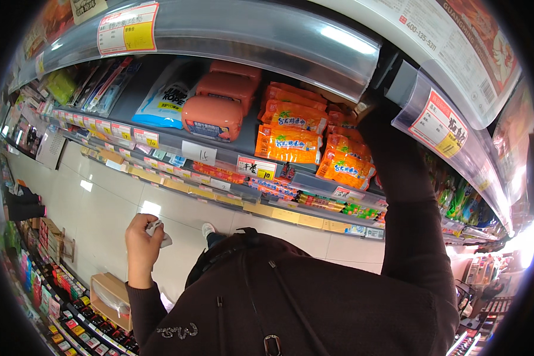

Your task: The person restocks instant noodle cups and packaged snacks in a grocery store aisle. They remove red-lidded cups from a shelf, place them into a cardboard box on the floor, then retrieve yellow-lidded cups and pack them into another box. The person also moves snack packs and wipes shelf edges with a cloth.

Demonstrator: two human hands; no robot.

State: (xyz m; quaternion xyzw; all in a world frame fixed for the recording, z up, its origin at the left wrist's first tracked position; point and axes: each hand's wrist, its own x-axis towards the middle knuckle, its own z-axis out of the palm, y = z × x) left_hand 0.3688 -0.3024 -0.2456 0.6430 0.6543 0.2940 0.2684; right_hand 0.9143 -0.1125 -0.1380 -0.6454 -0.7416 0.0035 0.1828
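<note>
My left hand (pixel 141 249) is raised over the tiled floor, its fingers closed on a crumpled white tissue or cloth (pixel 163 236). My right arm (pixel 400 164) reaches up into the shelf at the right. The right hand (pixel 366 111) is in deep shadow behind the clear shelf edge, and what it touches cannot be made out. Near it on the grey shelf are stacked orange snack packets (pixel 289 143) and a second stack of orange packets (pixel 346 162). Left of these lie pink packs of luncheon meat (pixel 212 116) and a blue-and-white jump rope bag (pixel 163 104).
An upper shelf edge (pixel 249 40) with a price tag (pixel 128 29) overhangs the packets. Lower shelves hold more packets (pixel 273 189) and yellow boxes (pixel 311 220). A cardboard box (pixel 111 298) stands behind at the left, beside another stocked shelf (pixel 78 331).
</note>
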